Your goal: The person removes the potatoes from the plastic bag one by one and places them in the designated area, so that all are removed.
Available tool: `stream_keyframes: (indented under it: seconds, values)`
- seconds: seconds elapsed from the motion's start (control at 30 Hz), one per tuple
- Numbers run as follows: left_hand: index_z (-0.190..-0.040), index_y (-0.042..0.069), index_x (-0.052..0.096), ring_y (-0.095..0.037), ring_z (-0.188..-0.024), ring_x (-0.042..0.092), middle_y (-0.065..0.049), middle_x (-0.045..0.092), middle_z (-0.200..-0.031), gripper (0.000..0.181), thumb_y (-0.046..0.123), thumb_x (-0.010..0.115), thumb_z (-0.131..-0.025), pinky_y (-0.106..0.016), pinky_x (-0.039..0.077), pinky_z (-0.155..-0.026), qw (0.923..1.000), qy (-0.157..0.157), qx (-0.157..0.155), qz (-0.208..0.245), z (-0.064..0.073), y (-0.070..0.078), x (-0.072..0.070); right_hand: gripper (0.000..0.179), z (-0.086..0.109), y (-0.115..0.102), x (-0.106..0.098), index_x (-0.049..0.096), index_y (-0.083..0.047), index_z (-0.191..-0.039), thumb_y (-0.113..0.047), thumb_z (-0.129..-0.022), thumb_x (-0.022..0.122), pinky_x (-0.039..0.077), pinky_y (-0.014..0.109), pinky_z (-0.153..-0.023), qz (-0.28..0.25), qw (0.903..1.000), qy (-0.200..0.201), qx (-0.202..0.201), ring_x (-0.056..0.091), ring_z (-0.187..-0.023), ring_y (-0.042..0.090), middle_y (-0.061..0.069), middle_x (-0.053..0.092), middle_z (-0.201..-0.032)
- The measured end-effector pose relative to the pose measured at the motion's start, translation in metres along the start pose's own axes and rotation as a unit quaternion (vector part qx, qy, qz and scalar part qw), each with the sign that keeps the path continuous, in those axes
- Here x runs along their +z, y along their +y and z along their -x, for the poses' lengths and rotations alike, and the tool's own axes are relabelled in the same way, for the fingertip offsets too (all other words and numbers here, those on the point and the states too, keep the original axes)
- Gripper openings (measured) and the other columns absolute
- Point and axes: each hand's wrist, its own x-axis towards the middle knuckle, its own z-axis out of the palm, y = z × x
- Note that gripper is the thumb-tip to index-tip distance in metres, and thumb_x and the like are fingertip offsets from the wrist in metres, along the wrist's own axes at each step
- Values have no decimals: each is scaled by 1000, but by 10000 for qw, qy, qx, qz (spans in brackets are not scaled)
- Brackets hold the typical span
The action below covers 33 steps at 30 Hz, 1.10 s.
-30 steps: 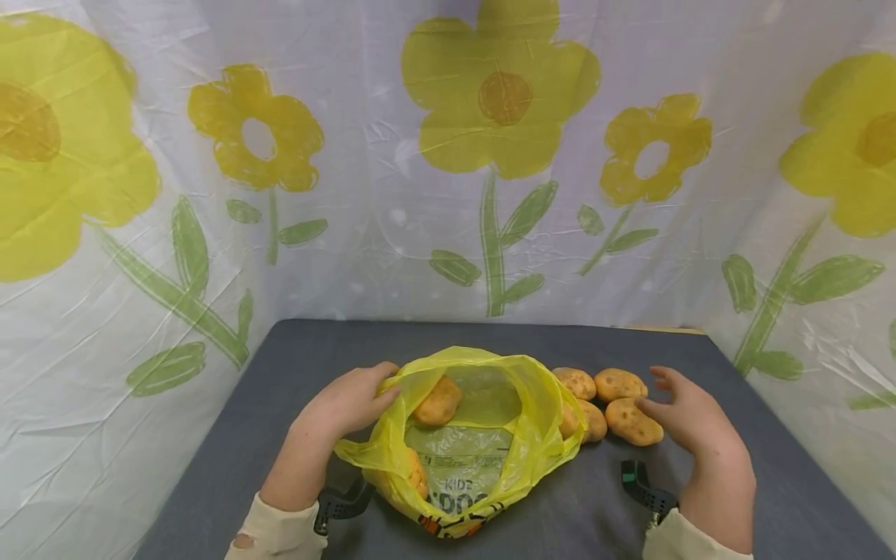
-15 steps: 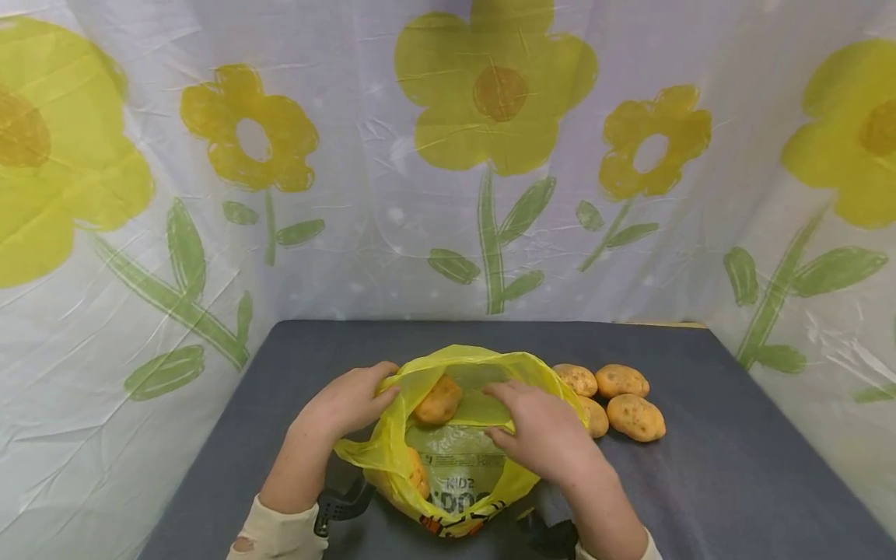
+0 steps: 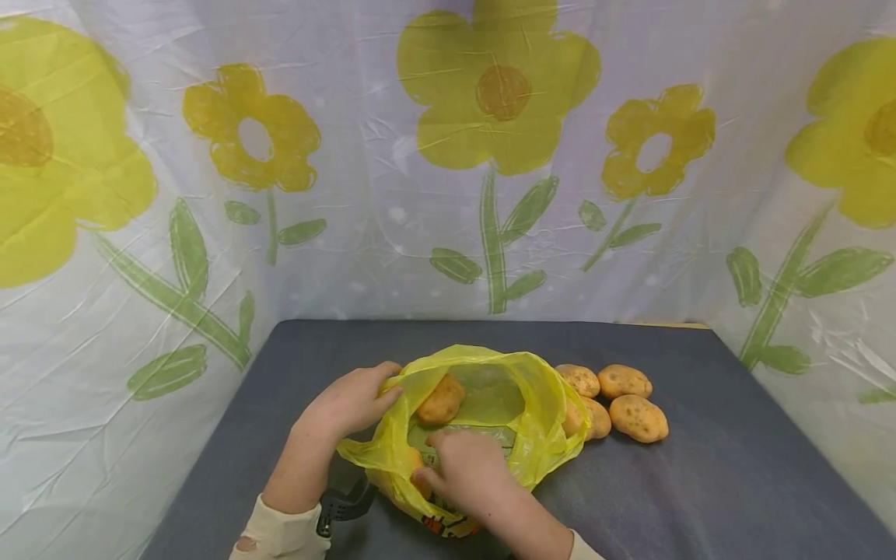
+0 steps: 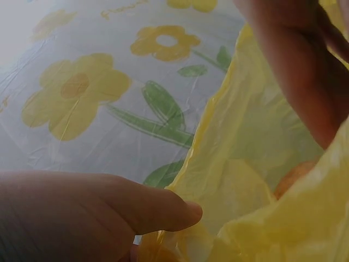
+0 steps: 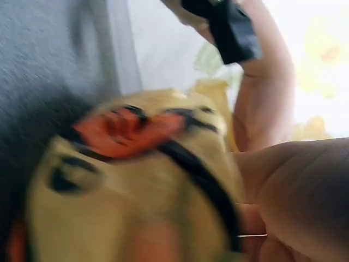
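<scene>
One yellow plastic bag, mouth open, with the fingers of the left hand at its rim and the right hand inside. Potatoes, six seen: two in the bag, just beside the fingers, and four on the table, well right of them. Hands: two.

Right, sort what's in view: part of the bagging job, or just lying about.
In the job:
yellow plastic bag
potatoes in the bag
loose potatoes beside it
left hand gripping the rim
right hand at the near edge

Lying about:
grey table
flowered sheet
</scene>
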Motion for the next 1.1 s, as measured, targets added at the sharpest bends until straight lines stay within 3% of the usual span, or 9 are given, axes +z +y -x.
stream_keyframes:
  seconds: [0.1,0.2,0.33,0.5,0.6,0.67,0.83,0.93,1.1]
  values:
    - [-145,6,55,-34,-121,61,-13,63,-136,43,24,60,-106,-54,50,-99,10000,-7,8,-8,0,0,0,37,0,-6,7,69,-19,-85,-54,-93,70,48,35,-48,-61,9999,-78,-18,60,-61,15,-5,58,-65]
    - [-145,6,55,-35,-122,61,-13,63,-137,44,24,61,-106,-54,49,-100,10000,-22,13,-11,0,0,0,37,0,-10,12,64,-18,-80,-53,-94,69,45,33,-47,-188,9997,-149,-3,56,-56,14,-6,53,-61]
    - [-145,7,55,-34,-122,61,-13,63,-137,44,24,61,-106,-54,49,-100,10000,-28,14,-2,0,0,0,35,-1,-12,19,64,-17,-88,-50,-95,69,42,30,-47,-685,9971,-327,20,50,-54,10,-8,50,-62]
    - [-146,7,55,-35,-122,61,-14,62,-137,44,24,61,-106,-54,49,-100,10000,-36,-2,16,0,-1,1,28,-2,-10,21,63,-18,-97,-43,-90,74,40,28,-49,-1574,9862,-504,116,46,-55,7,-11,49,-65]
    - [-146,6,54,-35,-121,61,-14,63,-137,44,24,60,-106,-54,50,-99,10000,-44,-13,37,0,-2,1,35,-4,-5,14,65,-15,-105,-37,-82,79,42,27,-51,-1913,9795,-574,244,48,-58,8,-10,53,-71]
    - [-146,6,54,-34,-119,63,-14,63,-136,44,23,60,-106,-53,50,-98,10000,-65,-32,63,0,-1,1,50,-4,0,8,66,-11,-118,-38,-79,83,48,30,-58,-1960,9783,-549,381,57,-68,11,-6,63,-84]
    - [-147,5,52,-33,-118,63,-14,63,-135,44,21,58,-107,-53,51,-97,9999,-114,-63,73,0,-1,0,67,-3,15,-12,66,-5,-128,-35,-74,91,55,42,-71,-1484,9871,-66,604,65,-91,23,7,66,-111]
    - [-148,5,52,-34,-120,62,-14,63,-136,44,21,57,-107,-53,51,-97,9999,-124,-64,88,-1,-1,0,59,1,25,-28,70,-4,-122,-29,-73,91,55,42,-72,-1427,9875,161,646,64,-91,24,7,64,-109]
    - [-148,5,52,-33,-118,63,-15,64,-135,44,21,57,-107,-52,52,-95,9999,-112,-69,70,-1,-1,-1,57,10,42,-52,69,-6,-127,-20,-75,90,54,43,-76,-1576,9851,305,620,62,-96,25,8,62,-115]
